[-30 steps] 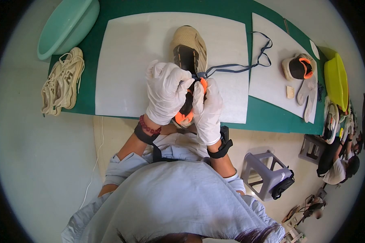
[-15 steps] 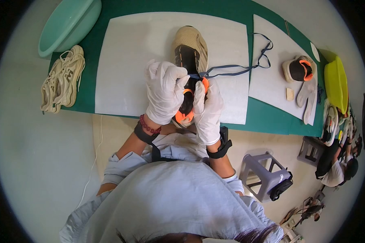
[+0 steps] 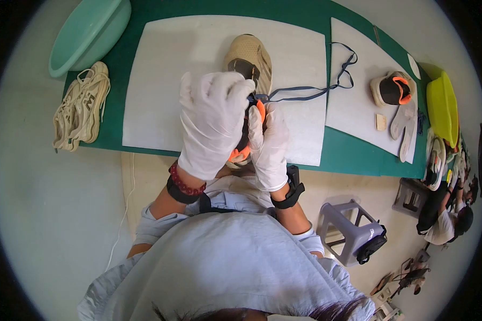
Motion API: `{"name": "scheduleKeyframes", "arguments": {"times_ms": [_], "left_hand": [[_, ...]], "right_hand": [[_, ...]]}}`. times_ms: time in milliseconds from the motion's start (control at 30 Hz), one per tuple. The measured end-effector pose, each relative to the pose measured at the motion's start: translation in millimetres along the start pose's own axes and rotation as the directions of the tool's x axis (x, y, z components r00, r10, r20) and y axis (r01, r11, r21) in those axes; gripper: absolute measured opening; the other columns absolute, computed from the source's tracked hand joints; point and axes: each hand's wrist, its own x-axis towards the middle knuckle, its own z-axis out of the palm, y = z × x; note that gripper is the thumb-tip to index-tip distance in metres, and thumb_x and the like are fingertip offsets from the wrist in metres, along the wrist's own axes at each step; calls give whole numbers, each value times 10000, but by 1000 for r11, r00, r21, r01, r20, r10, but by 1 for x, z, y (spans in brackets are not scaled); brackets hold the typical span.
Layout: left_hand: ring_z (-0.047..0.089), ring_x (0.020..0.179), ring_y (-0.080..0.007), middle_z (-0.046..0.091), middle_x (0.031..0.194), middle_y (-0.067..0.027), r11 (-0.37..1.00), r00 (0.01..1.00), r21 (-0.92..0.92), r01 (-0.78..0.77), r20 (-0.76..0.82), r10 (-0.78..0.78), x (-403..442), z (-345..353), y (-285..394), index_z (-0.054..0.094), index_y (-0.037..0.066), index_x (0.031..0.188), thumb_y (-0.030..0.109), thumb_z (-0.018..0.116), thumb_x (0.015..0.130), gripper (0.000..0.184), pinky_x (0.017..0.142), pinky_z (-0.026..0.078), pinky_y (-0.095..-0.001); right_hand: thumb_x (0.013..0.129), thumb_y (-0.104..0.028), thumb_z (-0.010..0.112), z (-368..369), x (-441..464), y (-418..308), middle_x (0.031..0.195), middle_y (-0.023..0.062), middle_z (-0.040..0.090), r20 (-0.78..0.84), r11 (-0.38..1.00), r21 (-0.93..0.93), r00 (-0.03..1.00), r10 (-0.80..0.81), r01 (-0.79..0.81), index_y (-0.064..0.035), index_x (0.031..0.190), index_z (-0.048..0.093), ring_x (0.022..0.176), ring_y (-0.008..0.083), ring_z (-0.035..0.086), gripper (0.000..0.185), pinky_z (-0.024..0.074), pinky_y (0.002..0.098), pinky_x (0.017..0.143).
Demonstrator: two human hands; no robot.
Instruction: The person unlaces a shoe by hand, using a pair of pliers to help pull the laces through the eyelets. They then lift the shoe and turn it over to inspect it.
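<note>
A beige and black sneaker (image 3: 247, 49) with orange lining lies on the white board, toe pointing away from me. A dark blue shoelace (image 3: 300, 98) runs from its eyelets off to the right. My left hand (image 3: 213, 115), in a white glove, bends over the tongue, its fingers closed at the eyelets where the lace enters; the back of the hand hides the fingertips. My right hand (image 3: 270, 144), also gloved, grips the right side of the sneaker's opening, thumb against the orange edge. Both hands cover much of the shoe's middle.
White sneakers (image 3: 83, 109) and a teal basin (image 3: 91, 35) are at the left. On the right board (image 3: 343, 115) sit another sneaker (image 3: 390, 90), insoles (image 3: 403, 128) and a small beige block (image 3: 381, 122). Beyond are a yellow basin (image 3: 443, 109) and a grey stool (image 3: 351, 230).
My left hand has turned over and now covers more of the shoe's tongue and eyelets. My right hand has shifted slightly left and down, still at the shoe's side.
</note>
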Motion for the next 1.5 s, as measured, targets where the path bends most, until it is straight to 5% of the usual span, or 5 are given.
{"name": "scheduleKeyframes", "arguments": {"times_ms": [167,467,567,1500], "left_hand": [[613,1065,-220,656,1074,20,996,996,84,-22,83,15,-4,13,-1,701,201,1128,218,765,832,303,1128,360,-534],[601,913,-289,642,880,-26,986,998,-154,68,7,-68,-12,29,-9,723,161,998,134,818,829,196,958,431,-462],[576,897,-246,587,861,16,973,996,-222,56,-53,-69,-15,41,-13,646,200,955,195,814,827,212,1009,402,-471],[593,1023,-216,647,1017,56,991,998,-132,-29,-57,22,-16,36,-15,745,205,969,157,799,796,187,1170,333,-526]], "right_hand": [[1070,-205,651,-2,2,-7,897,179,628,24,1000,-12,1000,15,-15,-46,1099,649,783,368,648,162,534,422,712],[1067,-183,638,-1,1,-4,901,190,627,21,999,-41,1000,19,-19,-57,1071,631,801,396,651,127,530,435,710],[1062,-174,638,-1,2,-3,902,190,627,17,998,-60,1000,-5,6,-61,1069,629,804,401,656,113,530,435,703],[1078,-179,601,-1,0,-6,936,204,650,6,996,-76,999,45,-44,-42,1140,647,836,414,671,157,544,449,732]]}}
